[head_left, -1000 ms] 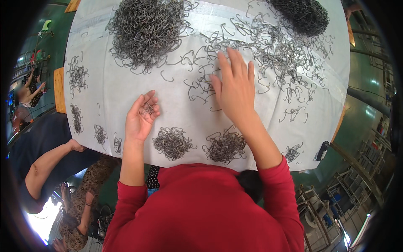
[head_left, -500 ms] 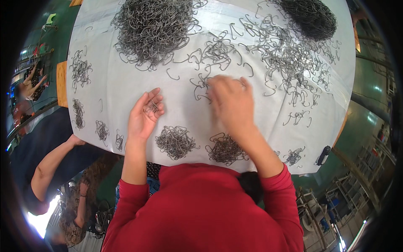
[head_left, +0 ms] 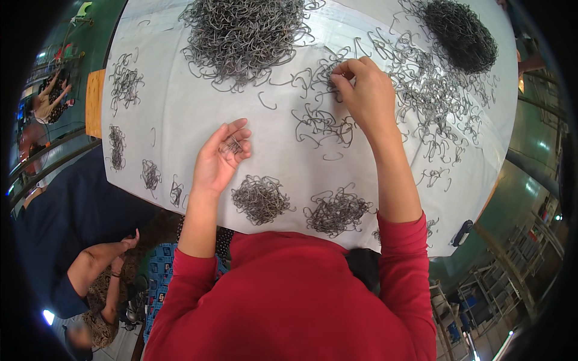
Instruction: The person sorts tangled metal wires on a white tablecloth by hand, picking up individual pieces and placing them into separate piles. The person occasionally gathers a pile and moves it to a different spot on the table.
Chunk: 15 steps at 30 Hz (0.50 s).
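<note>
Bent metal wire hooks lie all over a white-covered table (head_left: 180,162). My left hand (head_left: 220,159) is palm up over the near left part, its fingers curled around a few small wire hooks (head_left: 232,145). Farther forward and to the right, my right hand (head_left: 370,96) is palm down, thumb and forefinger pinched at a wire hook on the edge of a loose scatter (head_left: 322,78). Just nearer than that hand lies a small spread of hooks (head_left: 322,125), with a single hook (head_left: 332,157) below it.
A large heap of hooks (head_left: 244,39) stands at the back, a dense dark bundle (head_left: 462,36) at the back right. Two piles (head_left: 261,200) (head_left: 337,210) sit by the near edge. Small groups (head_left: 125,81) line the left side. A dark object (head_left: 462,233) lies near right; another person's arm (head_left: 99,265) shows left.
My right hand has moved forward and right, from over the small spread of hooks to the scatter beyond it. My left hand stays curled around its hooks. The whole view has shifted slightly.
</note>
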Tool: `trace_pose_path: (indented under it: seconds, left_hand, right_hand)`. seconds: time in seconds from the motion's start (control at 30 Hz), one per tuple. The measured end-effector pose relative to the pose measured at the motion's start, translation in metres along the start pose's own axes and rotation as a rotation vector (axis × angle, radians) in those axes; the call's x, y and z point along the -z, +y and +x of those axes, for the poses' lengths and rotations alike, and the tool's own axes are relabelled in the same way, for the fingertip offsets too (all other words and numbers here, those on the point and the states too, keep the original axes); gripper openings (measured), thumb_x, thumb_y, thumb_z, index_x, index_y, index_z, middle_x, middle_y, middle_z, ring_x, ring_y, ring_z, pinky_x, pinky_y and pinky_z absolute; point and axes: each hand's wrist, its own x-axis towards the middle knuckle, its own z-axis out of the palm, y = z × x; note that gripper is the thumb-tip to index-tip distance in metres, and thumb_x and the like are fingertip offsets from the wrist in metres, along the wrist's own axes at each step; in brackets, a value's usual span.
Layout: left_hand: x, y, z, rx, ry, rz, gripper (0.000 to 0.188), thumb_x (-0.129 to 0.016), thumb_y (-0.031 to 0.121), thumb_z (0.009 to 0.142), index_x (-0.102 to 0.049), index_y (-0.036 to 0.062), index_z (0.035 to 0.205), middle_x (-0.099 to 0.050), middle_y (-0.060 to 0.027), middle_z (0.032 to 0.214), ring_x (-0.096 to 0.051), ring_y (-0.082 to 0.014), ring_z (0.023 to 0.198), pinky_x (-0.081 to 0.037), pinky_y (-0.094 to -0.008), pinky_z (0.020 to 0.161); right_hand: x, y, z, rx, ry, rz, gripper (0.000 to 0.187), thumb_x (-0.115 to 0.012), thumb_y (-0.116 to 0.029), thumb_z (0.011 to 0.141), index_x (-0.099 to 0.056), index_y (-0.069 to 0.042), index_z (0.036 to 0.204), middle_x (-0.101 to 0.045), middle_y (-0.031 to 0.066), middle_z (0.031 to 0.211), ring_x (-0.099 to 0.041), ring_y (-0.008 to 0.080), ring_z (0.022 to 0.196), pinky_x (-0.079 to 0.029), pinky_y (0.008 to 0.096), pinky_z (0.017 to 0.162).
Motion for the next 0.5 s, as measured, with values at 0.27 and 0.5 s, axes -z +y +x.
trace_pose_path:
  seconds: [0.27, 0.5]
  left_hand:
    - [-0.007, 0.0, -0.001, -0.017, 0.003, 0.007, 0.036, -0.044, 0.024, 0.095, -0.053, -0.004, 0.115, -0.061, -0.0098, 0.094, -0.057, -0.0165, 0.075, -0.05, -0.0277, 0.067]
    - [-0.003, 0.0, -0.002, -0.035, -0.049, -0.005, 0.037, -0.045, 0.024, 0.095, -0.052, -0.0043, 0.117, -0.06, -0.0102, 0.095, -0.058, -0.0165, 0.077, -0.05, -0.0282, 0.069]
  right_hand:
    - [-0.017, -0.015, 0.023, 0.044, -0.06, -0.279, 0.019, -0.064, -0.024, 0.075, -0.067, -0.006, 0.075, -0.063, 0.0094, 0.076, -0.061, 0.0279, 0.069, -0.045, 0.0426, 0.067]
    - [0.006, -0.008, 0.028, 0.034, -0.097, -0.14, 0.023, -0.064, -0.027, 0.077, -0.069, -0.005, 0.084, -0.067, 0.0112, 0.079, -0.063, 0.0262, 0.071, -0.048, 0.0351, 0.068]
